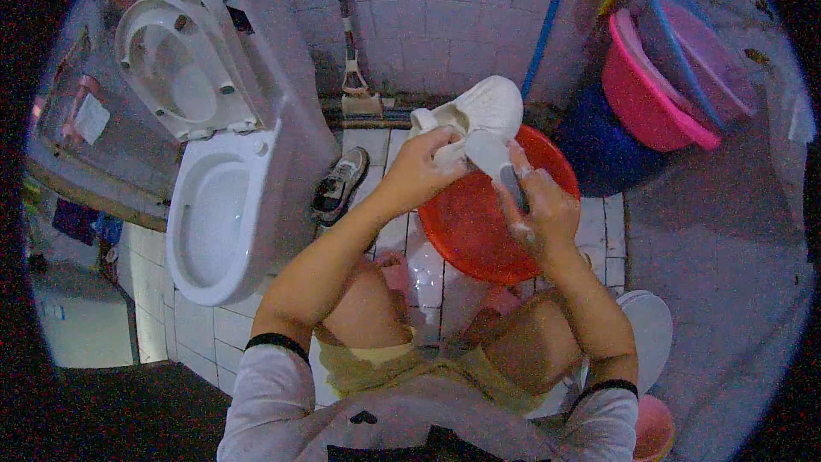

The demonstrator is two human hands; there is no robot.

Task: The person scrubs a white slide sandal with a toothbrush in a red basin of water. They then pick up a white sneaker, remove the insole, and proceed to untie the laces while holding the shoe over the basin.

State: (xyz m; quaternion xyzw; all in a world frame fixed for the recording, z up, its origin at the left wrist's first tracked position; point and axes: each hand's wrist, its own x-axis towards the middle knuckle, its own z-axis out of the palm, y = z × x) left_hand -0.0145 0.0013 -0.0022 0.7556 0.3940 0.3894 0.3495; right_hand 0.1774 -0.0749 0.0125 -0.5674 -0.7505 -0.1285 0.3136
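A white shoe (496, 107) is held over a red basin (475, 244), its rounded end pointing away and to the right. My left hand (423, 167) grips the shoe near its opening, fingers closed around the edge. In my right hand (547, 210) is a brush (492, 156) with a pale head and a grey handle. The brush head lies against the shoe, next to my left fingers; its bristles are hidden. White suds cling to the fingers of my right hand.
A white toilet (218, 231) with its lid up stands at left. Beside it lies a dark-and-white sneaker (340, 186). At right, a pink basin (633, 81) and a blue-rimmed basin (684, 43) lean above a dark blue bucket (603, 141). A blue pole (547, 26) rests against the wall.
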